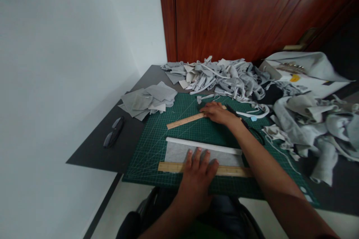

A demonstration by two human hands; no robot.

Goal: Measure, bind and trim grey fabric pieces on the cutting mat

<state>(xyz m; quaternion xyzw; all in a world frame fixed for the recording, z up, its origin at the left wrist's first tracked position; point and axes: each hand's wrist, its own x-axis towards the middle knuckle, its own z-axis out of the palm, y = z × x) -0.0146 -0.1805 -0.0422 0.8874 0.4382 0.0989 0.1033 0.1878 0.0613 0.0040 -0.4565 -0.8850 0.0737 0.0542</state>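
Note:
My left hand [198,173] lies with spread fingers over a long wooden ruler [171,167] and a strip of grey fabric [176,152]. Along the fabric's far edge runs a white rolled strip [187,143]. Farther forward, my right hand [215,112] is closed over a shorter wooden ruler [185,121], which slants across the green cutting mat [151,149]. The right fingertips rest at the ruler's right part. Beside that hand is a dark tool [232,111], partly hidden by the wrist, probably scissors.
Flat grey fabric pieces [150,101] lie at the mat's far left, with dark glasses [113,132] nearby. A heap of scraps [227,76] fills the back. More crumpled fabric [305,123] and a white box [305,78] stand at the right.

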